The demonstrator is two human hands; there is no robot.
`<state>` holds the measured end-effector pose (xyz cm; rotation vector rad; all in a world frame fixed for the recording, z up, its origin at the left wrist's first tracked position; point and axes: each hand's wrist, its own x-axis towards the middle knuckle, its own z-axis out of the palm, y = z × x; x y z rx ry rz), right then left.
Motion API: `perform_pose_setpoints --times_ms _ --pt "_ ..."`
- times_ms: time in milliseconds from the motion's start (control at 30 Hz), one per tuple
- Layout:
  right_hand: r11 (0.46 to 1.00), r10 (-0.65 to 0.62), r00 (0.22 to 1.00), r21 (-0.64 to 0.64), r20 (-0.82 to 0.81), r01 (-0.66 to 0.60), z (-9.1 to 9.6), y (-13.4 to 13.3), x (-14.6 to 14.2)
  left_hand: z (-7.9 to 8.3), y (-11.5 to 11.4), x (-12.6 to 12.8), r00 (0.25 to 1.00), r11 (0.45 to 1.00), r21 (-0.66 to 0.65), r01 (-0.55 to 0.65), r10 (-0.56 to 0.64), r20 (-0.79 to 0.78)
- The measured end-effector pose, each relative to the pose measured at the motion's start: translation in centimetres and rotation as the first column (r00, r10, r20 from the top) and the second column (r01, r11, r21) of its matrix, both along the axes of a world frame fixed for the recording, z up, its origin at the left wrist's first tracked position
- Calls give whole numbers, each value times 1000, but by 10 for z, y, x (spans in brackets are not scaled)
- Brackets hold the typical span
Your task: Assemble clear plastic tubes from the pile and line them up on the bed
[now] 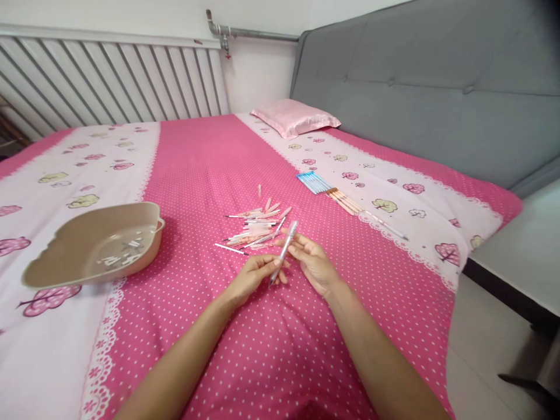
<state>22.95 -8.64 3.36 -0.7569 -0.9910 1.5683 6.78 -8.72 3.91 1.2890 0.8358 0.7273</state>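
A slim, pale, see-through pen [287, 242] with a dark tip slants between my hands above the bed. My left hand [251, 278] pinches its lower part between thumb and fingers, tip pointing down and toward me. Around the upper part, my right hand [317, 265] has its thumb and fingers closed on the barrel. Just beyond lies a loose pile of pen parts [260, 227], with pink barrels and white refills with dark ends. One short pink piece [259, 190] lies apart behind the pile.
At left stands a beige basin [149, 233] with small white pieces inside. To the right lie a row of blue pens [314, 182], several orange-pink pens [344, 200] and a single pale pen [385, 226]. A pink pillow [293, 116] rests near the grey headboard [394, 87].
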Motion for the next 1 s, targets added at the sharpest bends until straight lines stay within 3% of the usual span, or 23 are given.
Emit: perform_pose_setpoints --times_ms 500,867,1000 --pt "991 -98 995 -86 31 100 -3 1 -4 -2 0 0 999 999 22 31 -31 -9" --pt "1000 29 998 11 -61 -29 0 0 -2 -4 1 -2 999 1000 -15 18 -17 32" --pt "1000 15 999 -4 -46 -15 -4 0 -2 -3 1 -1 999 1000 -10 19 -19 31"
